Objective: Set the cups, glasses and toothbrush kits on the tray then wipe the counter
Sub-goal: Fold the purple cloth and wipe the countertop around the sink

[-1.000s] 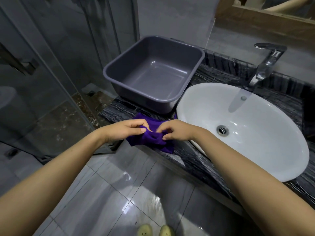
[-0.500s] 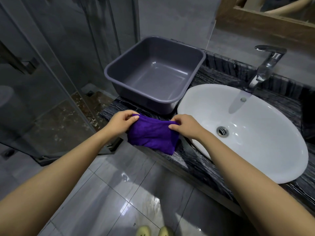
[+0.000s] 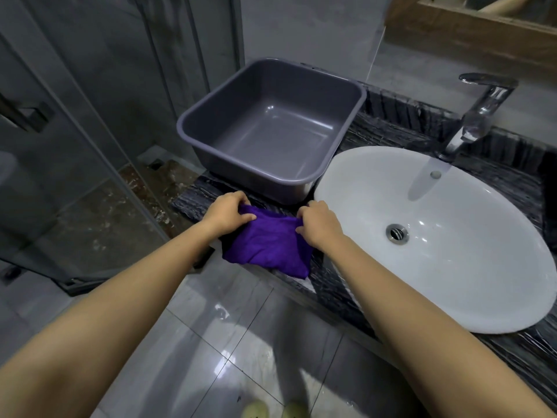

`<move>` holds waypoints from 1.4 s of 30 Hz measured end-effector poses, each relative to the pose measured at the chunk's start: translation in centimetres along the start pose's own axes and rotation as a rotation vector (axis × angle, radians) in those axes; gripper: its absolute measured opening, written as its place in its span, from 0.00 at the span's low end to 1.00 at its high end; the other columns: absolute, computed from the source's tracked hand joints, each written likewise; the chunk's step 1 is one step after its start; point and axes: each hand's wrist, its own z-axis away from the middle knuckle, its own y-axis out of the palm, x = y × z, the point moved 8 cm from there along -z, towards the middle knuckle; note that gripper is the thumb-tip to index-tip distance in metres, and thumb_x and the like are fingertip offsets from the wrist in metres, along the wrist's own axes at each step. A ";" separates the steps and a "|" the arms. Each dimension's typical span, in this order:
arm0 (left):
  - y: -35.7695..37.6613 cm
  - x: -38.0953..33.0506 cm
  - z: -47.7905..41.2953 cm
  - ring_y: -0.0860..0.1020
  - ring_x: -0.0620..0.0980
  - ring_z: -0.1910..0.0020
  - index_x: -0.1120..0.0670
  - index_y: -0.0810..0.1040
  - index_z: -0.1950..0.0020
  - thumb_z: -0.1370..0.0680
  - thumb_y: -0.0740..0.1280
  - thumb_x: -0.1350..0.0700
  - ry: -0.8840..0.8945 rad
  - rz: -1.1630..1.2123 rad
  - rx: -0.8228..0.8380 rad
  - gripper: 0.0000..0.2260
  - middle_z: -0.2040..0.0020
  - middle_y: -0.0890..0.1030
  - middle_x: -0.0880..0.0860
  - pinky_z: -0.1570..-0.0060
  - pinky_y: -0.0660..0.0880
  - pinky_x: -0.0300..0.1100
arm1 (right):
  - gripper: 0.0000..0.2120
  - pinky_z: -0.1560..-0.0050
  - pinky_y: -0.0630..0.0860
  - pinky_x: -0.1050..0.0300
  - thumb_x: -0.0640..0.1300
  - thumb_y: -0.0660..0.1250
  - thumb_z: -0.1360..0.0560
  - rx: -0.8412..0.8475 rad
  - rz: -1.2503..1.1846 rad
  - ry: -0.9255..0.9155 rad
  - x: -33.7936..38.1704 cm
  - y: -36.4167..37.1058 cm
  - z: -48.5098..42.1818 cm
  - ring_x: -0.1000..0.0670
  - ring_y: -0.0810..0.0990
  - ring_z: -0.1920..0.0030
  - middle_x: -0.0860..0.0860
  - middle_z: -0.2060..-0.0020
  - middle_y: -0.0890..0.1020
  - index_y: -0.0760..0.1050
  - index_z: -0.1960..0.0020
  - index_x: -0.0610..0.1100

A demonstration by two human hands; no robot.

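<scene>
Now the folded purple microfibre cloth point(image 3: 266, 247), bunched a second ago, is spread at the dark marble tabletop point(image 3: 391, 132) edge, left hand point(image 3: 226, 212) and right hand point(image 3: 320, 222) each pinching a top corner; wiping looks ready to begin.

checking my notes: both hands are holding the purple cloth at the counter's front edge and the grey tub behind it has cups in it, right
Not quite: the grey tub is empty, as the head view shows. The rest holds: the left hand and right hand both hold the purple cloth at the front edge of the counter.
</scene>
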 end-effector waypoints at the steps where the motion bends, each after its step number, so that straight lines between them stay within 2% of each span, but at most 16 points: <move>1: -0.1 -0.2 0.1 0.75 0.53 0.55 0.59 0.76 0.47 0.30 0.73 0.56 -0.011 0.034 0.019 0.15 0.55 0.77 0.56 0.53 0.68 0.41 | 0.15 0.42 0.71 0.48 0.43 0.66 0.25 0.023 -0.023 -0.001 -0.1 0.1 -0.1 0.40 0.71 0.39 0.41 0.41 0.75 0.74 0.41 0.39; 4: -0.4 -0.8 0.3 0.74 0.52 0.57 0.60 0.75 0.42 0.30 0.73 0.58 -0.019 0.071 0.069 0.18 0.57 0.75 0.54 0.57 0.65 0.37 | 0.16 0.42 0.72 0.50 0.43 0.65 0.26 0.091 -0.091 0.008 -0.3 0.7 0.0 0.40 0.75 0.40 0.42 0.41 0.78 0.73 0.39 0.42; 7: -1.3 -1.8 1.1 0.79 0.52 0.51 0.57 0.81 0.45 0.29 0.71 0.58 0.057 0.027 0.129 0.13 0.54 0.82 0.55 0.55 0.67 0.35 | 0.15 0.43 0.73 0.52 0.43 0.66 0.28 0.143 -0.149 -0.003 -0.3 0.8 0.8 0.41 0.76 0.42 0.43 0.43 0.80 0.77 0.42 0.43; 11: -4.4 -3.7 3.3 0.79 0.42 0.57 0.55 0.83 0.52 0.29 0.72 0.59 0.178 0.096 0.129 0.06 0.58 0.83 0.49 0.53 0.70 0.34 | 0.05 0.58 0.71 0.59 0.42 0.69 0.31 0.122 -0.353 -0.059 -0.7 -2.6 3.2 0.46 0.77 0.55 0.48 0.60 0.79 0.80 0.55 0.45; 14: -6.9 -5.9 5.4 0.78 0.33 0.62 0.57 0.83 0.54 0.29 0.72 0.61 0.263 0.205 0.129 0.05 0.59 0.82 0.46 0.57 0.71 0.25 | 0.02 0.58 0.71 0.63 0.40 0.70 0.29 0.115 -0.536 -0.105 -1.1 -6.8 6.0 0.50 0.77 0.58 0.47 0.60 0.81 0.78 0.57 0.45; 16: -8.5 -8.0 6.6 0.79 0.37 0.58 0.57 0.82 0.54 0.29 0.71 0.61 0.340 0.261 0.119 0.05 0.57 0.83 0.48 0.55 0.75 0.30 | 0.03 0.53 0.75 0.57 0.40 0.70 0.28 0.075 -0.607 -0.114 -1.9 -10.0 7.9 0.50 0.78 0.59 0.44 0.58 0.83 0.79 0.55 0.42; 18: -10.0 -10.4 7.6 0.80 0.42 0.57 0.54 0.81 0.55 0.28 0.71 0.61 0.428 0.323 0.091 0.04 0.57 0.84 0.48 0.52 0.76 0.36 | 0.03 0.51 0.76 0.54 0.41 0.70 0.28 0.000 -0.661 -0.100 -3.1 -13.1 9.6 0.51 0.79 0.58 0.46 0.58 0.83 0.81 0.55 0.43; 21: -11.7 -14.4 8.4 0.78 0.39 0.60 0.47 0.78 0.59 0.28 0.70 0.60 0.531 0.407 0.025 0.07 0.61 0.82 0.38 0.55 0.74 0.33 | 0.03 0.54 0.74 0.63 0.40 0.70 0.28 -0.115 -0.729 -0.060 -5.3 -16.8 12.2 0.57 0.78 0.61 0.50 0.60 0.82 0.81 0.55 0.44; 23: -11.8 -17.4 8.7 0.77 0.38 0.62 0.47 0.77 0.60 0.27 0.70 0.60 0.581 0.457 0.023 0.08 0.62 0.81 0.37 0.57 0.72 0.31 | 0.03 0.56 0.73 0.67 0.39 0.70 0.28 -0.178 -0.703 -0.020 -7.0 -18.6 14.1 0.61 0.77 0.64 0.50 0.61 0.81 0.81 0.56 0.45; 25: -11.1 -20.4 8.8 0.78 0.39 0.61 0.46 0.77 0.60 0.29 0.71 0.58 0.617 0.550 0.060 0.06 0.62 0.82 0.40 0.55 0.74 0.32 | 0.03 0.53 0.74 0.58 0.39 0.71 0.29 -0.236 -0.682 0.033 -9.1 -19.8 16.3 0.56 0.78 0.61 0.48 0.60 0.83 0.80 0.56 0.45; 27: -9.9 -23.2 8.8 0.79 0.45 0.57 0.47 0.78 0.60 0.30 0.71 0.58 0.637 0.630 0.101 0.06 0.58 0.83 0.48 0.50 0.76 0.39 | 0.03 0.49 0.76 0.51 0.40 0.72 0.29 -0.291 -0.677 0.106 -11.4 -20.7 18.8 0.49 0.80 0.58 0.44 0.56 0.84 0.81 0.57 0.46; 29: -8.4 -26.4 9.0 0.79 0.51 0.56 0.50 0.78 0.60 0.30 0.72 0.63 0.661 0.637 0.151 0.08 0.55 0.82 0.57 0.48 0.76 0.47 | 0.04 0.52 0.76 0.58 0.39 0.72 0.30 -0.341 -0.652 0.171 -13.9 -21.4 21.8 0.49 0.80 0.58 0.46 0.56 0.84 0.80 0.57 0.46; 31: -6.7 -29.9 9.3 0.78 0.51 0.59 0.50 0.77 0.61 0.30 0.71 0.65 0.700 0.605 0.204 0.09 0.58 0.81 0.56 0.51 0.75 0.50 | 0.04 0.56 0.73 0.63 0.40 0.72 0.30 -0.390 -0.579 0.228 -16.3 -22.0 24.7 0.53 0.78 0.60 0.48 0.59 0.83 0.81 0.55 0.46; 35: -2.9 -37.4 10.7 0.75 0.47 0.64 0.46 0.74 0.61 0.31 0.73 0.63 0.815 0.484 0.240 0.13 0.61 0.79 0.50 0.57 0.73 0.39 | 0.07 0.58 0.71 0.64 0.39 0.72 0.30 -0.437 -0.448 0.363 -21.5 -22.5 30.1 0.54 0.77 0.60 0.51 0.61 0.82 0.82 0.53 0.45; 38: 0.5 -42.4 12.0 0.76 0.42 0.64 0.49 0.78 0.56 0.31 0.73 0.62 0.890 0.415 0.296 0.11 0.59 0.80 0.50 0.60 0.72 0.29 | 0.08 0.57 0.72 0.64 0.38 0.72 0.30 -0.447 -0.433 0.461 -25.2 -22.5 33.8 0.55 0.77 0.60 0.51 0.60 0.82 0.82 0.52 0.43; 42: 5.6 -46.9 13.3 0.76 0.33 0.67 0.54 0.82 0.54 0.31 0.73 0.61 0.934 0.364 0.388 0.07 0.59 0.82 0.49 0.60 0.73 0.28 | 0.08 0.64 0.70 0.75 0.38 0.73 0.31 -0.481 -0.479 0.578 -30.0 -21.6 38.4 0.68 0.75 0.69 0.59 0.66 0.79 0.82 0.52 0.44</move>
